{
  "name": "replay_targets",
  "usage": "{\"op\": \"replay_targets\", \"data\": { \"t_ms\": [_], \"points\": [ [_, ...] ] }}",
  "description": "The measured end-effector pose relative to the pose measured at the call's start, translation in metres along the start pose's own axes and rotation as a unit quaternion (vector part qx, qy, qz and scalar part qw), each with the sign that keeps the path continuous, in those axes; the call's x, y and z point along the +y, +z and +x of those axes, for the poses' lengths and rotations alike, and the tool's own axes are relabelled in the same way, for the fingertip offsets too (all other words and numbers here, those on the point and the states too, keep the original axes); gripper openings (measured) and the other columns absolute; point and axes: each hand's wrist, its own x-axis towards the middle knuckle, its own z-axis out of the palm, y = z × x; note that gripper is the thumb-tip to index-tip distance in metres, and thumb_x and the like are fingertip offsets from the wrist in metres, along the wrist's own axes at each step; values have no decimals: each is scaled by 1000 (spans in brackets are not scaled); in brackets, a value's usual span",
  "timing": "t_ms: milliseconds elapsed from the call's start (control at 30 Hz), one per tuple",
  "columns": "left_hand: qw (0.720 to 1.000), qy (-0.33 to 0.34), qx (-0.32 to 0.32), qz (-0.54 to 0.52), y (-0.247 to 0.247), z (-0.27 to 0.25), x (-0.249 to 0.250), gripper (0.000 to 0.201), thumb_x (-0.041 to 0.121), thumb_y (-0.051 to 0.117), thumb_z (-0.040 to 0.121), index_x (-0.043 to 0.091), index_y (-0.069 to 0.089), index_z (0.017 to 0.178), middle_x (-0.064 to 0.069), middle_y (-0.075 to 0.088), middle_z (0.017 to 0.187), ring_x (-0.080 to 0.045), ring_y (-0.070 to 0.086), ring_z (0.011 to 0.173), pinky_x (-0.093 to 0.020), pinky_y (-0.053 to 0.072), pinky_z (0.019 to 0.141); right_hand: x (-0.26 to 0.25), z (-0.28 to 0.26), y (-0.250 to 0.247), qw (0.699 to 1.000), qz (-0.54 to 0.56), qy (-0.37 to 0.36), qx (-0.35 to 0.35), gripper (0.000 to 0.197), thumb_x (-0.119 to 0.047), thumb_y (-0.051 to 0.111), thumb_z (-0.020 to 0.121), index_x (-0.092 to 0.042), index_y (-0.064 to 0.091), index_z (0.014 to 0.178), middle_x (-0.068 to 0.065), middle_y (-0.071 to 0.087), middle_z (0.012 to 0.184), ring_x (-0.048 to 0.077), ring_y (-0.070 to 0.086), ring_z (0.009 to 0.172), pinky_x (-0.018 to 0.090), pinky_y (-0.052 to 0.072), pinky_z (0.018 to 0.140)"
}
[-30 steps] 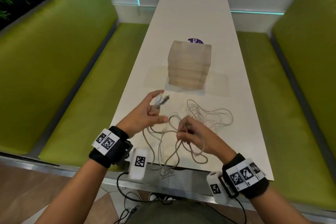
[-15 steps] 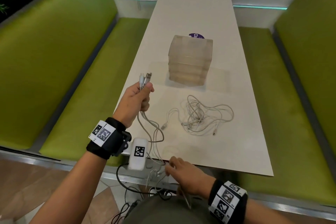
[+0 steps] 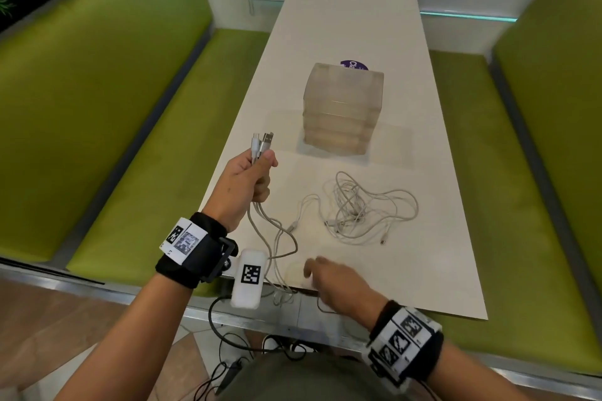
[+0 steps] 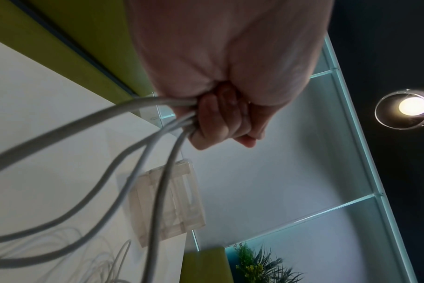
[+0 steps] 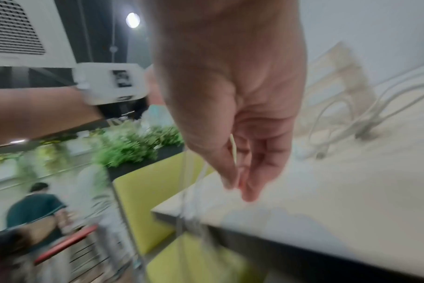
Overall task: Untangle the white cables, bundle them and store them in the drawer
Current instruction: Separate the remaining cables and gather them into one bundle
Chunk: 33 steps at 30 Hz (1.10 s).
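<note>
Before you, a white table [image 3: 374, 270] bears a translucent drawer unit [image 3: 342, 107] and tangled white cables [image 3: 368, 208].

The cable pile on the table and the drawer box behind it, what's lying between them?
Nothing: in the head view the table is bare between the cable pile and the drawer box.
</note>
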Motion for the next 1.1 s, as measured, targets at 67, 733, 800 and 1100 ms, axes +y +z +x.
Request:
{"op": "replay_targets", "data": {
  "t_ms": [67, 733, 800, 1100],
  "points": [
    [1000, -6, -2, 6, 0, -2, 0, 25, 20, 42, 100, 12, 49, 78, 13, 25, 50, -7, 18, 44, -22, 17, 45, 7, 27, -15, 997, 2, 9, 74, 34, 1, 44, 88, -13, 50, 118, 11, 50, 119, 33, 59, 89, 35, 41, 68],
    [999, -29, 31, -17, 11, -3, -43, 12, 15, 37, 102, 8, 44, 96, -19, 69, 106, -19, 70, 81, -26, 55, 69, 16, 57, -91, 846, 345, 35, 406, 16, -33, 68, 83, -19, 71, 75, -6, 67, 65, 8, 58, 62, 29, 47, 63],
    [998, -33, 30, -48, 20, 3, -45, 11, 16, 38, 101, 9, 45, 97, -22, 66, 113, -25, 70, 94, -30, 57, 78, -3, 42, -95, 824, 386, -15, 415, 7, -26, 71, 82, -20, 73, 78, -10, 68, 67, 3, 58, 63, 20, 45, 62],
    [981, -66, -2, -182, 32, 12, -38, 22, 11, 38, 101, -1, 46, 118, -20, 65, 118, -24, 67, 106, -30, 57, 80, -7, 37, -68, 867, 322, -68, 374, 7, -28, 73, 79, -25, 73, 85, -19, 59, 68, 2, 50, 67, 14, 36, 64]
  ]
}}
